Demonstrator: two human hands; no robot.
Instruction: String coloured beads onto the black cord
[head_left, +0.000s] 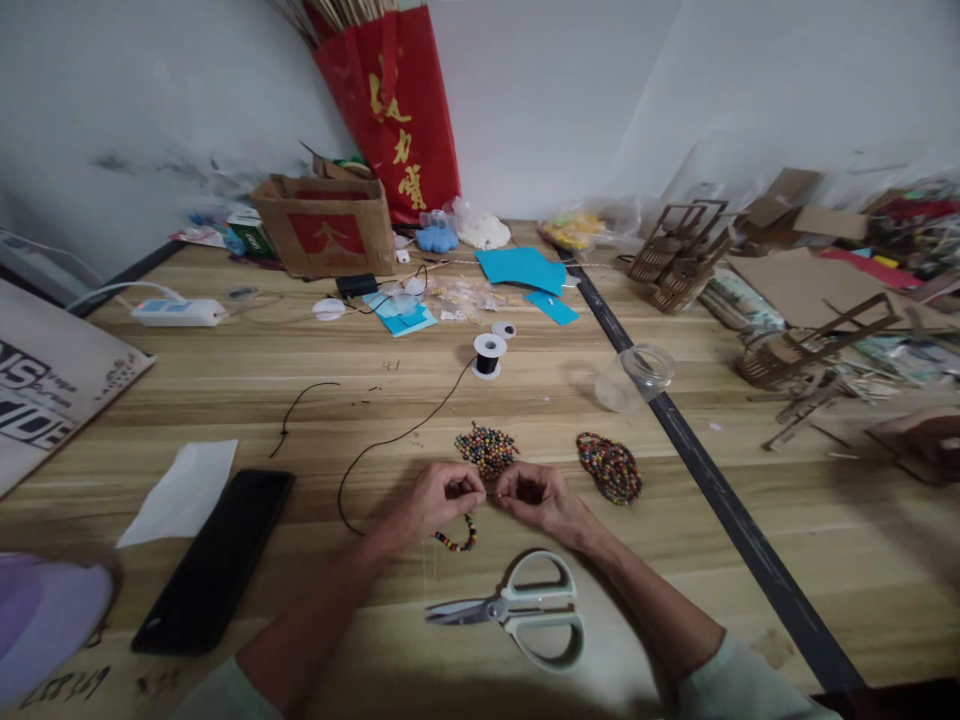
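My left hand (444, 497) pinches something too small to name, and a short beaded strand (459, 540) hangs below it. Almost touching its fingertips, my right hand (541, 498) is also pinched, with a tiny bead or cord end at the fingers. A pile of loose multicoloured beads (487, 447) lies just beyond both hands. To the right rests a coil of strung beads (609, 468). Black cord (397, 437) curves from a spool (489, 355) toward my left wrist. Open scissors (517, 608) with pale handles lie nearer me.
A black phone (216, 560) and white paper (180, 492) lie at left. Behind stand a power strip (178, 312), a cardboard box (326, 230) and a red bag (397, 110). Clear round containers (646, 370) and small woven baskets (772, 360) are at right. Another person's hand (934, 440) shows at the right edge.
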